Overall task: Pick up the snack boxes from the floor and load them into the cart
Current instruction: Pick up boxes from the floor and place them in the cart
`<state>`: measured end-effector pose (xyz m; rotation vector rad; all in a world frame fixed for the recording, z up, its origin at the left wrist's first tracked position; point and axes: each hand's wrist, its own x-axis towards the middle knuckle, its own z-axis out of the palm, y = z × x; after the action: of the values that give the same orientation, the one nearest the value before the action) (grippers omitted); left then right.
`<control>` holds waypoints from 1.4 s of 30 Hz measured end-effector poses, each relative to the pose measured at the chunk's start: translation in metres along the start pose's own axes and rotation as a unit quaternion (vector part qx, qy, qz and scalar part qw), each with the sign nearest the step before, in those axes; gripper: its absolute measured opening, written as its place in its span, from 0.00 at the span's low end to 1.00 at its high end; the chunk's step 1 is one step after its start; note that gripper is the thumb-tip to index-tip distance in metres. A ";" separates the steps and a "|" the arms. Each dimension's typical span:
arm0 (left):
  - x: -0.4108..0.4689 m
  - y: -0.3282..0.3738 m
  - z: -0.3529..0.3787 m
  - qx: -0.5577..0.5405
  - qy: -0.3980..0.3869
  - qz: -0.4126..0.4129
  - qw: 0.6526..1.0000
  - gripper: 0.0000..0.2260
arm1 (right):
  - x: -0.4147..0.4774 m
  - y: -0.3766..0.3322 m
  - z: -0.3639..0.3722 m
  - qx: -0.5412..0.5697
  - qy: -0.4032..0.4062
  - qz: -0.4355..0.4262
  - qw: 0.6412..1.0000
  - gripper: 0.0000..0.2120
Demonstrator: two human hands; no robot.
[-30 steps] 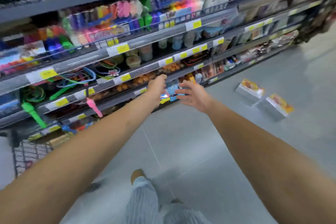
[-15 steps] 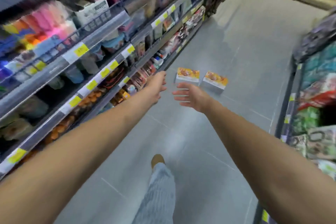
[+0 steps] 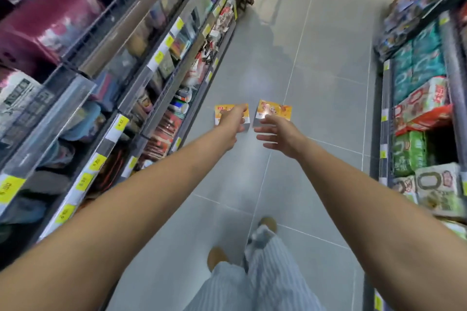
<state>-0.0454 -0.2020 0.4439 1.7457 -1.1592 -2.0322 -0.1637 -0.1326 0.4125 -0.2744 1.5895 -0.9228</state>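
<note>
Two snack boxes with orange-yellow tops lie side by side on the grey tiled floor ahead of me. My left hand (image 3: pixel 233 122) reaches out over the left box (image 3: pixel 220 111) and covers much of it; its fingers look relaxed and hold nothing. My right hand (image 3: pixel 276 134) is stretched out with spread, straight fingers just short of the right box (image 3: pixel 276 111). Whether either hand touches a box I cannot tell. No cart is in view.
Stocked shelves (image 3: pixel 141 63) with yellow price tags line the left side of the aisle. Shelves of green and red packs (image 3: pixel 419 118) line the right. The tiled floor (image 3: pixel 316 40) runs on ahead. My striped trousers and brown shoes (image 3: pixel 267 223) are below.
The view has swung from the left shelves to straight down the aisle. The two boxes have come from the right of my hands to directly in front of them, and I am closer.
</note>
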 end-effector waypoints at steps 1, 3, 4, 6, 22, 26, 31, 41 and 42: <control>0.008 0.005 0.005 -0.001 0.000 -0.004 1.000 0.18 | 0.010 -0.005 -0.005 0.002 0.005 0.005 1.000 0.08; 0.031 0.022 0.017 0.003 0.000 -0.016 1.000 0.20 | 0.037 -0.021 -0.019 0.008 0.012 0.012 1.000 0.08; 0.043 0.031 0.022 0.003 -0.001 -0.022 1.000 0.20 | 0.053 -0.030 -0.025 0.009 0.012 0.014 1.000 0.08; 0.068 0.051 0.031 -0.003 0.003 -0.031 1.000 0.18 | 0.086 -0.049 -0.035 0.007 0.013 0.024 1.000 0.08; 0.301 0.130 0.051 -0.024 0.105 -0.075 0.991 0.04 | 0.331 -0.142 -0.080 -0.022 0.026 0.099 0.995 0.08; 0.365 0.104 0.046 0.002 0.134 -0.074 0.988 0.08 | 0.392 -0.123 -0.077 -0.019 0.034 0.118 0.992 0.04; 0.468 0.052 0.039 0.010 0.148 -0.104 0.983 0.11 | 0.487 -0.081 -0.076 -0.024 0.054 0.139 0.989 0.16; 0.667 -0.040 0.006 0.033 0.146 -0.183 0.972 0.22 | 0.680 0.013 -0.037 -0.061 0.084 0.196 0.975 0.30; 0.683 -0.048 0.003 0.031 0.145 -0.189 0.971 0.22 | 0.695 0.023 -0.036 -0.057 0.090 0.200 0.974 0.30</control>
<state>-0.2166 -0.5943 -0.0904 2.3496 -0.8574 -1.8486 -0.3665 -0.5466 -0.1090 0.0542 1.7832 -0.5558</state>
